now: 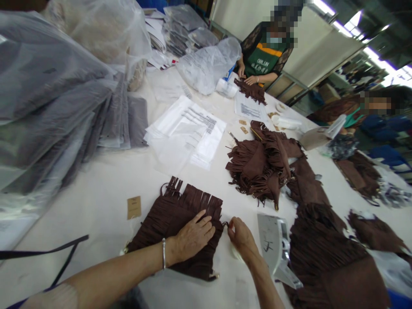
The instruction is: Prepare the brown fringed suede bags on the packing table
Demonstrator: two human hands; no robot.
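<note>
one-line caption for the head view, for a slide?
Left hand flat on a brown fringed piece, right hand pinching its edge, beside a grey tagging gun.

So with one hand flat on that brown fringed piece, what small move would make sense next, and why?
Probably a gentle pull on the edge. The left hand lies flat on the brown fringed piece, pinning it to the table, while the right hand pinches something small at its right edge.

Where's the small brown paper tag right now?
The paper tag lies flat on the white table, just left of the fringed brown piece under the left hand.
</note>
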